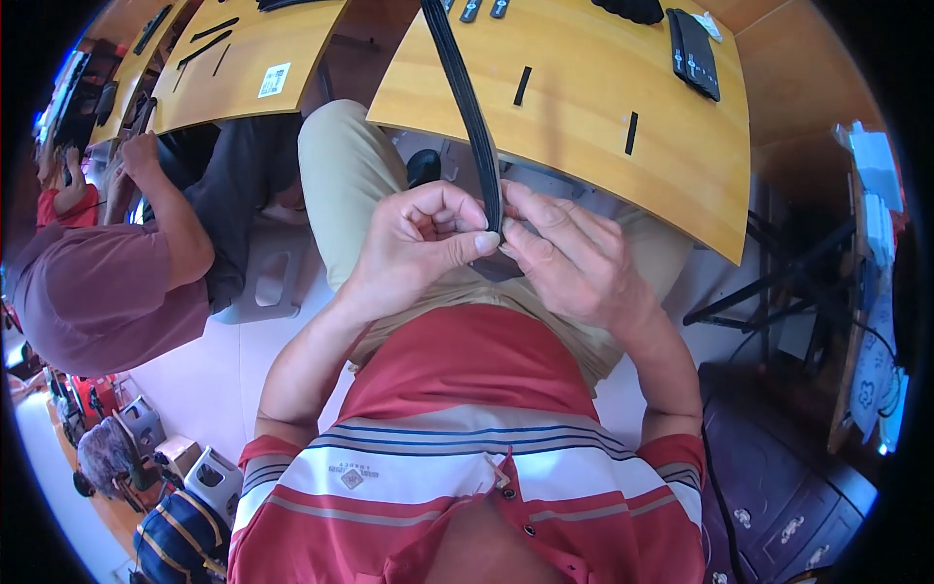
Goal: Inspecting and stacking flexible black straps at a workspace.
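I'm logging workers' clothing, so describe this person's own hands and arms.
The left hand and right hand are bare: no gloves, and no watch shows at either wrist. The short sleeves are red at the hem, then grey with dark stripes, then white.

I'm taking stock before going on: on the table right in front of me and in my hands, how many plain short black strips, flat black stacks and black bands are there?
Short black strips: 2
Flat black stack: 1
Black band in the left hand and right hand: 1
Total: 4
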Tool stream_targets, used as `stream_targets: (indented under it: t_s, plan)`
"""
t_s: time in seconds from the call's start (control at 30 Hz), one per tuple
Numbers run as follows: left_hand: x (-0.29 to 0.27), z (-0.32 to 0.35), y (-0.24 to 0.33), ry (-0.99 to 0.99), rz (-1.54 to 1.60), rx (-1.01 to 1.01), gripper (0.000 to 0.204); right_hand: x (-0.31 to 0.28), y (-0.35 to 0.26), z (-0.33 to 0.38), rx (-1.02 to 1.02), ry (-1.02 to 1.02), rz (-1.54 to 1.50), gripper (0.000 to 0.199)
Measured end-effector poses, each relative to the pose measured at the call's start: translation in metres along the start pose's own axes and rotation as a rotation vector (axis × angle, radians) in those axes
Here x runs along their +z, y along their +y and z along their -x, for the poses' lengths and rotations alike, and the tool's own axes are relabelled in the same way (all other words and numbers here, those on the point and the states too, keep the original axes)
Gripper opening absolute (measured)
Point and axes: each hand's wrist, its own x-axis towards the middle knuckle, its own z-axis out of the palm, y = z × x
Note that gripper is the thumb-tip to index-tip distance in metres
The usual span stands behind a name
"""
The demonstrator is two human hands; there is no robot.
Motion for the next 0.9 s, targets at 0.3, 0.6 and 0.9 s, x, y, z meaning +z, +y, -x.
stream_targets:
  t_s: [0.3, 0.6, 0.9]
  plan:
    - [0.009, -0.003, -0.005, 0.035, -0.035, 0.03, 0.014, 0.007, 0.0, 0.01, -0.023, 0.056, 0.101, 0.024]
    - [0.03, 0.006, -0.014, 0.118, 0.027, 0.033, 0.016, 0.003, 0.002, 0.005, 0.026, 0.044, 0.283, 0.026]
    - [0.029, 0.006, -0.009, 0.071, 0.1, 0.001, 0.017, -0.01, 0.007, 0.017, 0.299, 0.048, -0.377, 0.039]
